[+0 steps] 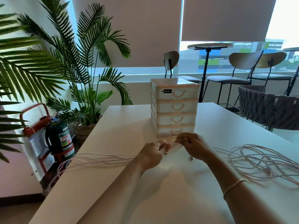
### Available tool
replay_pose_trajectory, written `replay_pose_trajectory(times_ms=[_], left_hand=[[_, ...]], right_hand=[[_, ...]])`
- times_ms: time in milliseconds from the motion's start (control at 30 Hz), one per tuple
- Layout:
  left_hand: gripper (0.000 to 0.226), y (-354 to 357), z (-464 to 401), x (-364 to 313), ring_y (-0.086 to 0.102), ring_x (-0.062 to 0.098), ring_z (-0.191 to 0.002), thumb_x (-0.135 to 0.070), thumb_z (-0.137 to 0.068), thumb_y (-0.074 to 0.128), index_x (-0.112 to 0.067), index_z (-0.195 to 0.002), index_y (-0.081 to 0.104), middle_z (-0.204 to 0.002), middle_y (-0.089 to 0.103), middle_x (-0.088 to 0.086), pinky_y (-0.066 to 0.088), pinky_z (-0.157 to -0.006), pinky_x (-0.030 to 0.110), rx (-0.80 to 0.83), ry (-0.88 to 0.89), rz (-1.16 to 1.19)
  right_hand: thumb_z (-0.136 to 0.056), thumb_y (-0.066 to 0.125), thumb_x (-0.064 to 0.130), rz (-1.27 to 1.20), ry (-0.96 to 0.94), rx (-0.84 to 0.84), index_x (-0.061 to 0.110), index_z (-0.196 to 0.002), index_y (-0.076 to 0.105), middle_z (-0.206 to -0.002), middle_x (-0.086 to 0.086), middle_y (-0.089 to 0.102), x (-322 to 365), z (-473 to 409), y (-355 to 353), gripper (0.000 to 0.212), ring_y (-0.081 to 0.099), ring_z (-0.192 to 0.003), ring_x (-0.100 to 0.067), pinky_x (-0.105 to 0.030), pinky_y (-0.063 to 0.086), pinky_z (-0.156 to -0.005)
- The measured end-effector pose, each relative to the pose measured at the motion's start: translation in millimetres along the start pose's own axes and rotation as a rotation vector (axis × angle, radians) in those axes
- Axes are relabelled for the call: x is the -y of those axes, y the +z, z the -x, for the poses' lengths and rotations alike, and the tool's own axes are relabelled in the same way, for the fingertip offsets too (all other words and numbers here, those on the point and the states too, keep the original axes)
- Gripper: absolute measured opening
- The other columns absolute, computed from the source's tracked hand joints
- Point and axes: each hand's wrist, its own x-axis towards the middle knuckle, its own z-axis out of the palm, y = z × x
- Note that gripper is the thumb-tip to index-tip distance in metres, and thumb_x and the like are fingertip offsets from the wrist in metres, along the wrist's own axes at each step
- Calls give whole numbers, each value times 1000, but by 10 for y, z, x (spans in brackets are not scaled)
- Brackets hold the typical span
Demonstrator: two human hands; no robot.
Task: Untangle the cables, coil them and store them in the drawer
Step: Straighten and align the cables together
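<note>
White cable strands (103, 159) run left from the left hand (153, 152), long axis left-right, trailing off the table (129, 199) edge. Left hand is clenched around them. Right hand (192, 146), just beside it, pinches the same strands. Drawer unit (174, 109) stands just beyond, drawers closed. A loose cable tangle (258, 160) lies right, nearer the right hand.

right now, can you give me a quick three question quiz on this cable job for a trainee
1. True or false: one drawer of the drawer unit stands open.
2. Which hand grips the cable strands that trail off the table's left edge?
3. Where does the loose cable pile lie: A, on top of the drawers; B, on the table to the right; C, on the floor?

Key: 1 false, all look shut. 2 the left hand. 3 B.
</note>
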Motion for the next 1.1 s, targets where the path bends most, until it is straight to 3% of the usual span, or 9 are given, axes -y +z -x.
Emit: replay_pose_trajectory(times_ms=[133,300,467,600,733,833,900,1000,1100], left_hand=[[28,-33,-9,58,55,22,-89,-32,-97,43,-11,-100,62,-102,66,9,32,-69,20,-39,-15,-56],[30,-36,-18,58,55,23,-86,-34,-98,41,-11,-100,61,-101,66,9,32,-66,23,-51,-30,-108],[27,-100,-41,91,57,30,-97,-25,-98,41,-5,-97,59,-105,65,15,36,-75,29,-171,-62,-94],[25,-99,-40,71,56,27,-96,-22,-98,42,-3,-96,58,-104,63,15,28,-66,20,-173,-63,-50],[21,-160,-33,82,46,12,-68,-28,-98,42,-19,-82,52,-79,54,-3,32,-55,16,-65,-57,-22],[21,-160,-27,85,47,13,-75,-28,-97,45,-23,-78,53,-83,56,-3,34,-62,18,24,-41,21],[20,-162,-27,104,48,15,-80,-29,-97,45,-20,-83,56,-87,58,1,32,-65,22,1,-44,1],[24,-166,-34,130,51,24,-83,-29,-97,45,-12,-90,59,-95,63,13,30,-66,23,-85,-67,-35],[20,-141,-20,95,51,25,-83,-25,-97,45,-13,-86,56,-101,64,18,31,-66,24,-108,-77,-39]], right_hand=[[-93,52,19,-64,30,129,29,-92,66,-72,9,56,8,7,-36,18,46,-57,-5,-20,36,-55],[-97,41,26,20,-3,251,29,-72,54,-68,7,54,173,26,33,29,52,-63,-14,-31,46,-63],[-98,38,26,155,-78,317,28,-65,50,-65,11,46,274,67,163,35,41,-58,-2,-15,34,-53],[-98,38,28,130,2,385,23,-59,52,-58,9,48,322,95,138,41,42,-50,-5,-16,34,-51],[-97,40,29,95,24,200,23,-68,61,-73,6,60,272,59,143,36,54,-71,-17,-29,44,-70],[-96,42,28,129,-14,52,16,-93,68,-94,-4,69,210,32,166,29,61,-91,-25,-37,49,-82],[-95,45,24,88,-51,87,15,-85,68,-84,-2,67,184,36,158,27,62,-84,-22,-34,49,-77],[-95,48,24,17,-53,286,24,-62,57,-60,9,54,229,112,125,34,48,-54,-3,-13,38,-53],[-94,48,31,-5,-25,389,23,-62,58,-51,7,57,251,150,84,35,43,-42,1,-10,34,-48]])
